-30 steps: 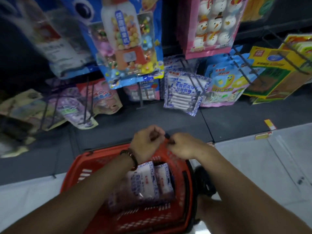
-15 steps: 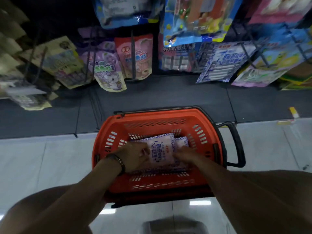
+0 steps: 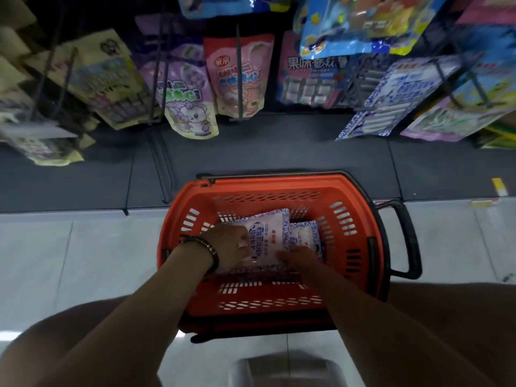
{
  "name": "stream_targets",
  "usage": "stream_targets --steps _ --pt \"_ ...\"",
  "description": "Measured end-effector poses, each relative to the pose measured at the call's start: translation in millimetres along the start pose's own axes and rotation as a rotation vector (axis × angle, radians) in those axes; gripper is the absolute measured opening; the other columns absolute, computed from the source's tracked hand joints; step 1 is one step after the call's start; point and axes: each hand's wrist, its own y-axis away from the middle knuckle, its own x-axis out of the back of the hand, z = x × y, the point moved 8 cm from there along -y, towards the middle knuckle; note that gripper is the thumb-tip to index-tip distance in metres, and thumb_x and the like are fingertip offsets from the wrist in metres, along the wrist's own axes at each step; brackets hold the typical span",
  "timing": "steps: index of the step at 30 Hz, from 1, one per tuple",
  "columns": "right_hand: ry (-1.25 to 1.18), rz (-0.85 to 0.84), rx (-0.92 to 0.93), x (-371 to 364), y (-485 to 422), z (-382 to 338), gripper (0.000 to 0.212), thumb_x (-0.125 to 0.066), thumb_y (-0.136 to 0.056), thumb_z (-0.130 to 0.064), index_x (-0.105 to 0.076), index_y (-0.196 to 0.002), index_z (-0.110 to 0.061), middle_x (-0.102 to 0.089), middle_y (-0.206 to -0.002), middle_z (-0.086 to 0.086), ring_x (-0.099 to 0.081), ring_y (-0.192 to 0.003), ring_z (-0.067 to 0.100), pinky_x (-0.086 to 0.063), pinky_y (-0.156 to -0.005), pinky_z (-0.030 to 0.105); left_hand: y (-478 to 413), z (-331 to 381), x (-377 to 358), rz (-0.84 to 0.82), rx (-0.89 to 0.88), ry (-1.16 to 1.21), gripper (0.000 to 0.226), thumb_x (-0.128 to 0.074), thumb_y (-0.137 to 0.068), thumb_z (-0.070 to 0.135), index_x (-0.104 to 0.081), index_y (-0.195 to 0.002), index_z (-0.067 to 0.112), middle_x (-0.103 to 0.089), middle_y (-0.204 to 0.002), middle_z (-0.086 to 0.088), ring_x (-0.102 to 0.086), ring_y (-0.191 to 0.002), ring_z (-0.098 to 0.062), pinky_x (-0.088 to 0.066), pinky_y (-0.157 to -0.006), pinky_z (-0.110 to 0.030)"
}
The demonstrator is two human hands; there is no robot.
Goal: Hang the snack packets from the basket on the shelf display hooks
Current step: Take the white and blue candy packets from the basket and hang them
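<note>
What I can't make out from here

The left hand (image 3: pixel 229 247) and right hand (image 3: pixel 300 256) cover the near edge of the top packet (image 3: pixel 268 233). Blur keeps me from telling whether either grips it. The second packet (image 3: pixel 304 236) lies mostly underneath. The frame's top edge cuts off the blue bag (image 3: pixel 363 23).

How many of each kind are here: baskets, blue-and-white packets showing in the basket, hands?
basket: 1
Packets (upper packet, lower packet): 2
Hands (left hand, right hand): 2
Total: 5
</note>
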Motion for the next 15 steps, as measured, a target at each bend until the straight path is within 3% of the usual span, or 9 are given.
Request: stream_targets --steps 2,4,6,9,11,13,15 --pt "0.006 -0.007 0.051 1.8 5.5 -7.7 0.009 -0.078 -0.093 -0.014 -0.076 -0.097 -0.006 -0.079 -0.095 0.008 -0.074 -0.093 0.029 -0.063 -0.089 0.046 0.0 -1.1 -2.1 -0.009 0.019 0.011 0.038 -0.06 -0.103 0.042 -0.061 -0.137 0.023 -0.066 -0.138 -0.007 -0.062 -0.124 -0.027 -0.046 -0.098 -0.028" --pt "-0.04 -0.037 0.111 6.4 16.4 -17.6 0.012 -0.07 -0.098 -0.006 -0.076 -0.088 -0.01 -0.077 -0.081 0.006 -0.073 -0.078 0.026 -0.063 -0.07 0.04 2.9 -2.3 -1.5 0.0 0.03 0.016 0.038 -0.061 -0.104 0.039 -0.062 -0.137 0.021 -0.065 -0.139 -0.007 -0.062 -0.125 -0.027 -0.046 -0.099 -0.029" --pt "-0.041 -0.083 0.192 15.5 33.0 -31.1 0.02 -0.063 -0.102 -0.003 -0.076 -0.092 -0.014 -0.077 -0.077 0.003 -0.072 -0.068 0.02 -0.06 -0.059 0.034 8.4 -3.9 1.2 0.037 0.03 0.036 0.037 -0.063 -0.103 0.037 -0.062 -0.136 0.02 -0.066 -0.138 -0.006 -0.062 -0.126 -0.027 -0.047 -0.097 -0.029" --pt "0.049 -0.13 0.374 40.8 61.4 -57.2 0.021 -0.062 -0.104 -0.003 -0.075 -0.105 -0.019 -0.082 -0.089 -0.005 -0.075 -0.079 0.012 -0.059 -0.079 0.037 23.3 -1.5 10.0 0.16 0.008 0.066 0.04 -0.067 -0.1 0.039 -0.063 -0.135 0.021 -0.066 -0.132 -0.006 -0.062 -0.123 -0.027 -0.042 -0.087 -0.025" --pt "0.101 -0.175 0.44 56.6 84.6 -71.0 0.019 -0.067 -0.101 -0.012 -0.075 -0.115 -0.023 -0.083 -0.108 -0.002 -0.077 -0.098 0.017 -0.059 -0.095 0.045 33.9 0.3 17.3 0.256 0.011 0.125 0.053 -0.074 -0.094 0.041 -0.058 -0.14 0.02 -0.06 -0.139 -0.008 -0.057 -0.13 -0.027 -0.043 -0.098 -0.027" --pt "0.162 -0.25 0.476 67.4 117.6 -88.4 0.022 -0.067 -0.101 -0.019 -0.072 -0.121 -0.026 -0.08 -0.115 0.0 -0.075 -0.105 0.023 -0.06 -0.093 0.049 45.6 8.3 26.7 0.3 0.006 0.158 0.073 -0.081 -0.087 0.04 -0.048 -0.149 0.02 -0.049 -0.151 -0.008 -0.049 -0.139 -0.027 -0.04 -0.111 -0.031" --pt "0.255 -0.335 0.494 74.8 151.0 -107.3 0.023 -0.06 -0.108 -0.015 -0.067 -0.126 -0.028 -0.079 -0.115 0.001 -0.075 -0.105 0.021 -0.063 -0.088 0.052 56.7 19.8 42.1 0.366 -0.033 0.144 0.09 -0.088 -0.079 0.039 -0.043 -0.155 0.02 -0.048 -0.155 -0.006 -0.049 -0.141 -0.025 -0.038 -0.113 -0.03"
